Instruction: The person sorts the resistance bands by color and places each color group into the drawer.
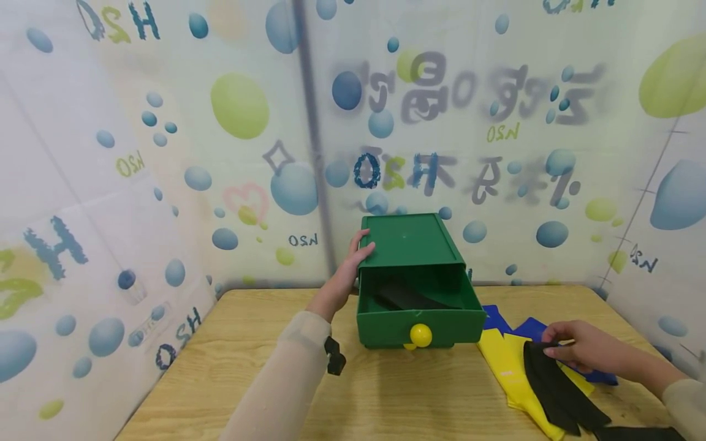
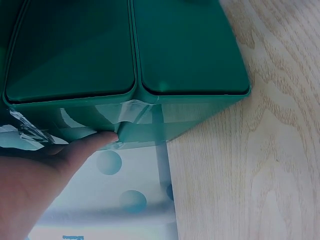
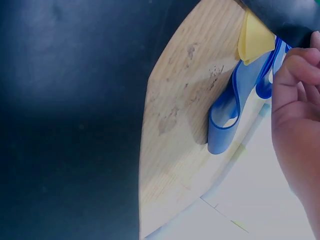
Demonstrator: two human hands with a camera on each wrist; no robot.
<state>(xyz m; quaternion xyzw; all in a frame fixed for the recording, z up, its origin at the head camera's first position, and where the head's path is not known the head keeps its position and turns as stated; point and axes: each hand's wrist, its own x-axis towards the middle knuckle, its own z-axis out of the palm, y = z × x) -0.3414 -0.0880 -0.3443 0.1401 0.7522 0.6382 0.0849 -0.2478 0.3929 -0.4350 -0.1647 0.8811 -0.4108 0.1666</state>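
Observation:
A green plastic drawer box (image 1: 408,242) stands on the table, its front drawer (image 1: 386,327) pulled out and a yellow round knob (image 1: 421,335) on it. Black bands (image 1: 405,297) lie inside the drawer. My left hand (image 1: 344,269) rests against the box's left side, fingertips over the top edge. In the left wrist view one digit lies straight along a taped edge. Between thumb and fingers, my right hand (image 1: 587,349) pinches the end of a black exercise band (image 1: 551,383). Under it lie yellow bands (image 1: 504,367) and blue bands (image 1: 535,327).
Another black band (image 1: 640,433) lies at the table's near right edge. The wooden table (image 1: 248,343) meets a patterned curtain (image 1: 237,184) at the back and sides. A large dark surface (image 3: 70,120) fills the left of the right wrist view; I cannot tell what it is.

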